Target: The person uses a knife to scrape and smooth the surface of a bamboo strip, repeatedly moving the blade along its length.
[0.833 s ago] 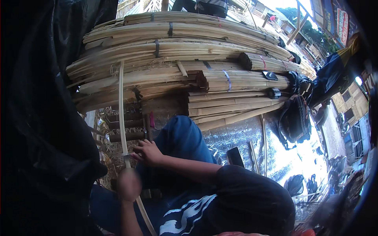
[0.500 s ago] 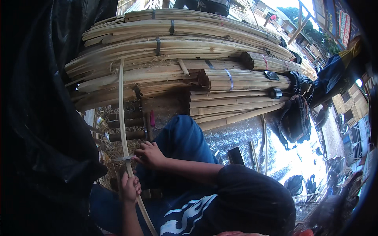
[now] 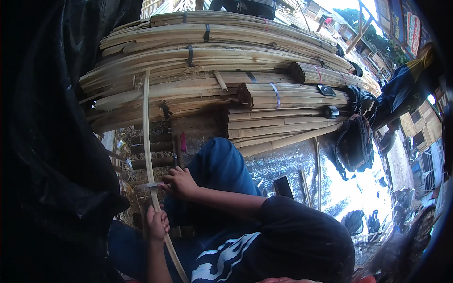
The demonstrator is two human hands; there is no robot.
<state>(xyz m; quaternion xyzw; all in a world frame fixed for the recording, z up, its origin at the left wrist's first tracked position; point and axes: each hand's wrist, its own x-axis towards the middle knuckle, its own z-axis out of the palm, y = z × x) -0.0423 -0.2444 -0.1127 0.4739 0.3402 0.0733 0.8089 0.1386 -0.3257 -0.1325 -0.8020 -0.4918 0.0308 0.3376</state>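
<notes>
A long, narrow bamboo strip (image 3: 146, 118) runs from near my body up and away, its far part overlapping the stacked bamboo in view. My left hand (image 3: 157, 224) is closed round its lower part. Just above that, my right hand (image 3: 180, 183) grips a knife (image 3: 148, 186), its thin blade lying across the strip and touching it. The knife's handle is hidden in my fingers. My bent knee in blue trousers (image 3: 219, 165) rises beside the right hand.
Several tied bundles of split bamboo (image 3: 292, 96) lie ahead. A black plastic sheet (image 3: 61, 141) hangs at left. On the shiny ground sheet (image 3: 302, 160) at right are a dark phone-like slab (image 3: 283, 187) and thin sticks (image 3: 306, 186). A dark backpack (image 3: 354, 144) stands beyond.
My right hand and the knife have shifted slightly farther up the bamboo strip, away from my left hand. The left hand keeps its place and grip.
</notes>
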